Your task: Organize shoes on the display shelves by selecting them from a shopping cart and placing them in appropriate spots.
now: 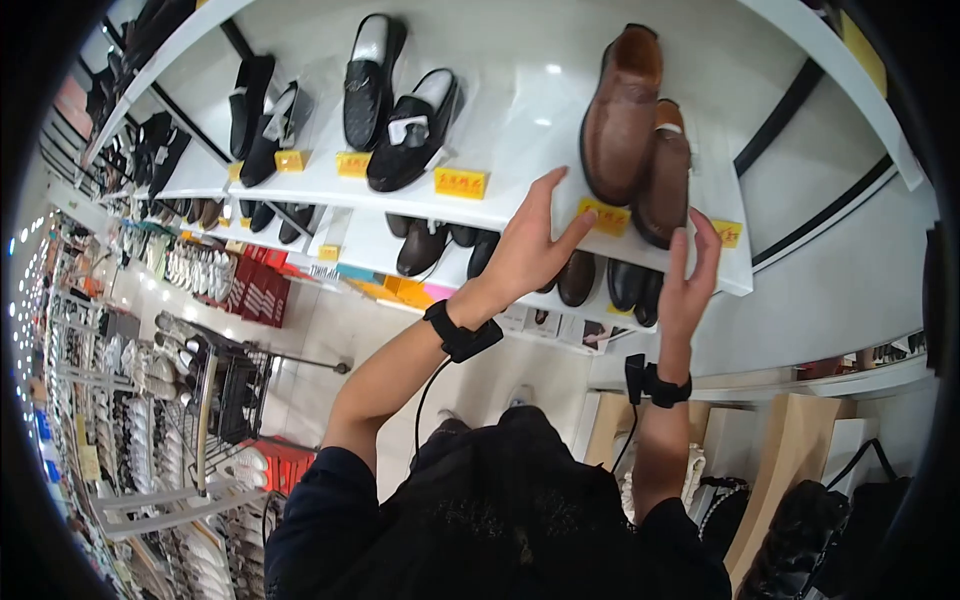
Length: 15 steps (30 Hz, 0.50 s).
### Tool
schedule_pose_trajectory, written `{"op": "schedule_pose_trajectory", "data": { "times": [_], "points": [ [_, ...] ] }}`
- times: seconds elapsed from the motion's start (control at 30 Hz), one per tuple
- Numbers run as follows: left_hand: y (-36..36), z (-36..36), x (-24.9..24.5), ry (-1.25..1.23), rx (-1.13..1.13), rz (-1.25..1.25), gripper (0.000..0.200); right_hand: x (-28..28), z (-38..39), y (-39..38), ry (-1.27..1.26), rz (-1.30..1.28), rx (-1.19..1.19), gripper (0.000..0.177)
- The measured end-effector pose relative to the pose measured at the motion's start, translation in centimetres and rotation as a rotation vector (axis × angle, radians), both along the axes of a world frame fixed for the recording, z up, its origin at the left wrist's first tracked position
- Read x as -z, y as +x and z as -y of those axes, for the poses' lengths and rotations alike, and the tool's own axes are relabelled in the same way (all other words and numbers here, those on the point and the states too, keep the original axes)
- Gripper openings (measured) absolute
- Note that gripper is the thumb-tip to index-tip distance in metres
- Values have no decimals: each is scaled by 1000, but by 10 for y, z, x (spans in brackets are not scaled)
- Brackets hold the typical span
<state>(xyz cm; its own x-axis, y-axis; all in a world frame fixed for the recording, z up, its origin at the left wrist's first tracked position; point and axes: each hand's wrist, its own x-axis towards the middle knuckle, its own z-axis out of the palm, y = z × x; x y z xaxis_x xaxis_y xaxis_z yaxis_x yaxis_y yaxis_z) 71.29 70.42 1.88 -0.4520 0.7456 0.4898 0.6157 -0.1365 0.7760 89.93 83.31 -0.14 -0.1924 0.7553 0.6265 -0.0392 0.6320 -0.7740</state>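
A pair of brown leather shoes stands on the white shelf [535, 120], the left shoe [622, 120] a little farther back than the right shoe [663, 190]. My left hand [530, 245] is open at the shelf's front edge, thumb and index finger spread wide. Its thumb tip reaches a yellow price tag [610, 218] in front of the left shoe. My right hand [688, 285] is at the toe of the right shoe, its fingers stretched out and apart. Another yellow price tag [728, 234] sits just right of those fingers.
Black loafers [412, 130] with price tags line the shelf to the left. Below it, a lower shelf holds more dark shoes [422, 248]. A shopping cart [230, 390] stands in the aisle at left, near racks of shoes. Black bags [800, 535] are at lower right.
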Motion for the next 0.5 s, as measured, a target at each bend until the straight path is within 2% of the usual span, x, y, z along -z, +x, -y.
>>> {"op": "schedule_pose_trajectory", "data": {
  "times": [0.03, 0.07, 0.1, 0.13, 0.17, 0.33, 0.5],
  "points": [
    [-8, 36, -7, -90, 65, 40, 46, 4, 19, -2, -51, -6, -48, 22],
    [-10, 43, -13, -161, 152, 69, 39, 2, 21, 5, -82, -22, -73, 21],
    [-10, 53, -6, 64, 156, 1, 25, 1, 33, 7, -104, 2, -54, 19],
    [-17, 97, 3, -31, 211, 8, 22, 11, 55, 12, -121, 39, -133, 19],
    [-19, 104, 4, -36, 213, 9, 20, 14, 55, 13, -119, 38, -143, 18],
    [-43, 222, 28, -154, 255, 8, 13, 41, 138, 2, -212, 175, -217, 21],
    [-69, 341, 44, -226, 186, 73, 12, 59, 235, -40, -307, 148, -215, 20]
  ]
}}
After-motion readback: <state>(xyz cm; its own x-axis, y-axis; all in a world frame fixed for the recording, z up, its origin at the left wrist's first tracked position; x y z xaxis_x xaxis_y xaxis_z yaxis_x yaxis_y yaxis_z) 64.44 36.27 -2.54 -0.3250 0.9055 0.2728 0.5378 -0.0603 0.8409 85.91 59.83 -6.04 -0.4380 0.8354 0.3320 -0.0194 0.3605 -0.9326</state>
